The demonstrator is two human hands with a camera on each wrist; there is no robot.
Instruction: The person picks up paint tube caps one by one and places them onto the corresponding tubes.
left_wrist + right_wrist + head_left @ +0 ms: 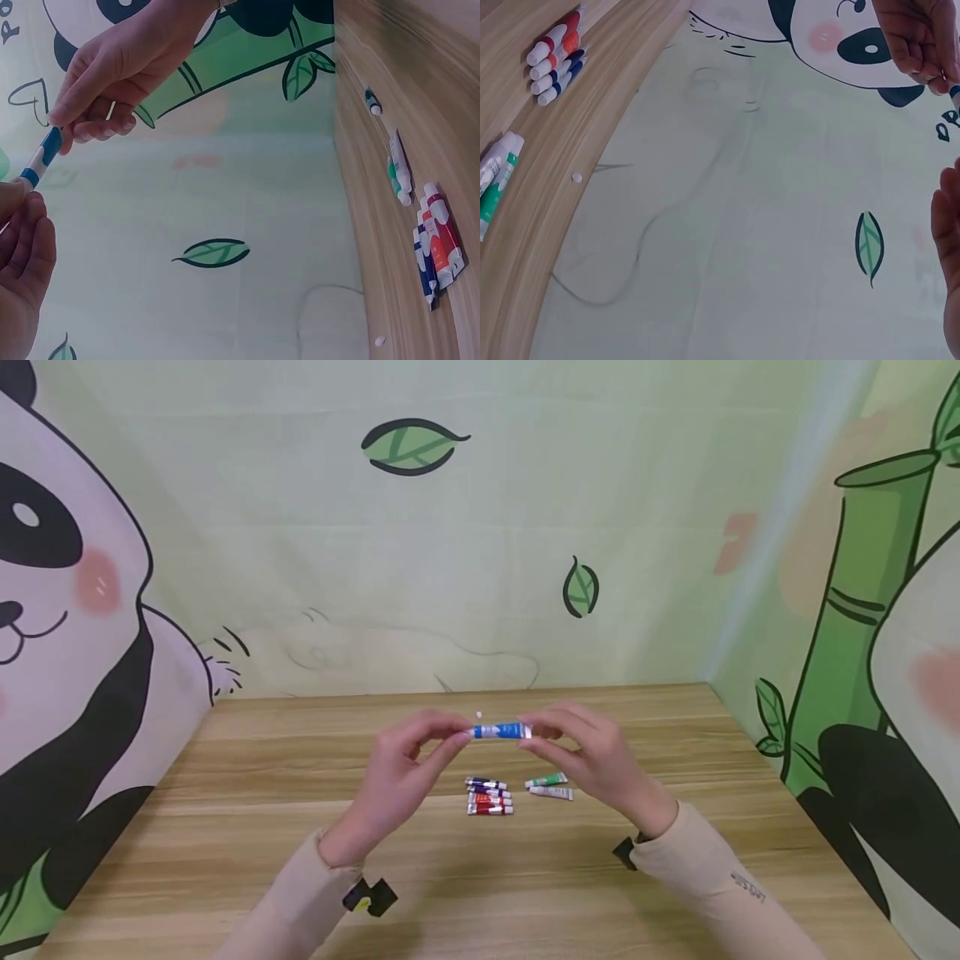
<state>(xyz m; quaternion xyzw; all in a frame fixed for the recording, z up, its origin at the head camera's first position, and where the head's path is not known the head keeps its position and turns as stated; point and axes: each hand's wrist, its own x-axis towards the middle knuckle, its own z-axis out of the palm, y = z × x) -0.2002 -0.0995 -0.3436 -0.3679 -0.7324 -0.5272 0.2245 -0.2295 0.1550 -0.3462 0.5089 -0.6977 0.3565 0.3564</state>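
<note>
Held level above the table is a small blue paint tube (498, 731). My left hand (408, 772) pinches its narrow end between thumb and fingers. At the flat crimped end, my right hand (592, 756) grips it the same way. Below lies a row of several tubes, two dark blue (486, 782) and two red or orange-red (491, 810). To their right, a green tube (546, 780) and a white-grey tube (551, 793) lie together. Another tube, dark teal with a white end (373, 101), shows in the left wrist view; in the head view it is hidden.
A tiny white piece (479, 715) lies near the table's back edge. The wood-grain table (285, 777) meets a pale green cloth backdrop (487, 527) printed with pandas, bamboo and leaves. Black pieces (367, 897) are fixed at both sleeve cuffs.
</note>
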